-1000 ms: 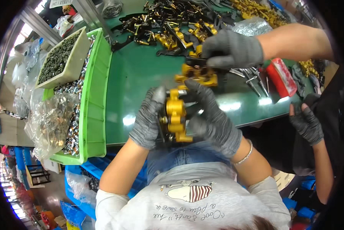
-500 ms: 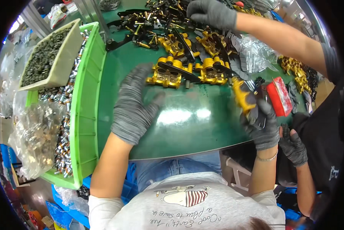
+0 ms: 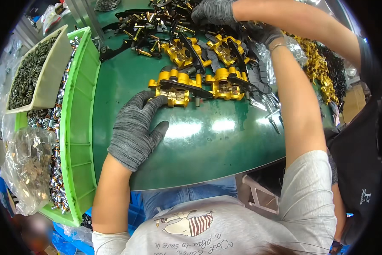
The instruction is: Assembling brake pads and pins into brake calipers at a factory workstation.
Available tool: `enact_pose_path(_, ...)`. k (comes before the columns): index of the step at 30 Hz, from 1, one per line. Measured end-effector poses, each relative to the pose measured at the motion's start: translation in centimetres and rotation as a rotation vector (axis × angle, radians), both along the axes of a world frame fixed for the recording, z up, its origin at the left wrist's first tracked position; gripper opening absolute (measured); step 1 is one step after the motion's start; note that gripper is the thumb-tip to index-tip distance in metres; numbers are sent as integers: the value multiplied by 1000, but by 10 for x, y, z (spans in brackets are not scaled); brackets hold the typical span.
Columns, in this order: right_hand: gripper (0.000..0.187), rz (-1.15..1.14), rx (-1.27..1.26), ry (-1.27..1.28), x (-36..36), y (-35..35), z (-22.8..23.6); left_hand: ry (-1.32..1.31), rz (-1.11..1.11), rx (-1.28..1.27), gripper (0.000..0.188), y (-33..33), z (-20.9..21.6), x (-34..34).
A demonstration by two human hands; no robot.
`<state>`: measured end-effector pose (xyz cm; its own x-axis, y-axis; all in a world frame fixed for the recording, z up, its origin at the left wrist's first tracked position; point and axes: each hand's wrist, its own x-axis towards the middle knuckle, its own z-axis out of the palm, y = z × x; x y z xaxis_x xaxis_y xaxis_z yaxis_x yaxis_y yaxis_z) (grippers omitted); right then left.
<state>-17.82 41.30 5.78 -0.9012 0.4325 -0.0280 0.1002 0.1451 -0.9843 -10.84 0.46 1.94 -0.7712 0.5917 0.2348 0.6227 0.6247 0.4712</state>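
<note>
My left hand (image 3: 135, 129), in a grey knitted glove, has its fingers stretched out and thumb apart. Its fingertips are at the near left edge of a gold metal casting (image 3: 171, 87), which looks like a brake caliper with a black arm across it. Beside that lies a similar gold casting (image 3: 227, 85), and further back are two more, a left one (image 3: 182, 53) and a right one (image 3: 227, 49). My right hand (image 3: 265, 34), gloved too, reaches far across the table beyond the castings; a co-worker's arm passes close by and its fingers are hidden.
Left stands a green crate (image 3: 78, 127) of small metal fittings, a cream bin (image 3: 38, 70) of clips and a plastic bag (image 3: 29, 170) on it. Black brackets and bolts (image 3: 152, 32) pile at the back. A co-worker's gloved hand (image 3: 216, 12) is there. Silver pins (image 3: 271, 108) lie right.
My right hand has moved from the near right, where it held a gold part, to the far side; that part is no longer in it. My left hand has come against the left casting.
</note>
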Motion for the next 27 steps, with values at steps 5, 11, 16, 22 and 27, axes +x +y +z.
enact_pose_path(5,37,216,775,-170,2,-3,8,-20,34,38,39,1,1,0)
enact_pose_path(11,38,247,1256,38,20,-20,-19,108,47,-82,35,-5,-1,7)
enact_pose_path(16,37,80,1193,-74,43,-15,-22,54,-38,49,32,-3,0,28)
enact_pose_path(22,42,70,152,347,135,-78,9,-347,-48,384,32,-43,26,49)
enact_pose_path(27,42,414,-194,233,185,-163,-2,-693,67,450,31,-64,46,27)
